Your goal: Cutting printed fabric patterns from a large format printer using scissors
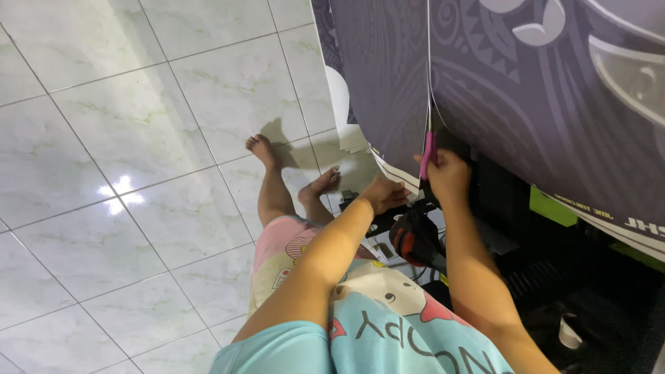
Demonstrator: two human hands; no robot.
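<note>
Hand on the right (449, 174) grips pink cutter (428, 155) at purple banner (512, 83).

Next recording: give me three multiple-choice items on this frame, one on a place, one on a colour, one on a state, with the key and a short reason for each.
1. Where is the right hand?
A. At the cut line in the patterned sheet
B. Flat on the tiled floor
C. On the person's knee

2. What colour is the tool in the right hand?
A. Green
B. Pink
C. White

3. How is the left hand?
A. Raised above the sheet
B. Holding a cup
C. At the sheet's lower edge, fingers curled

Key: 1 A, the hand sits just below the thin slit running down the sheet. 2 B, a pink handle shows above the fist. 3 C, it rests by the pale lower border, though what it grips is hidden.
</note>
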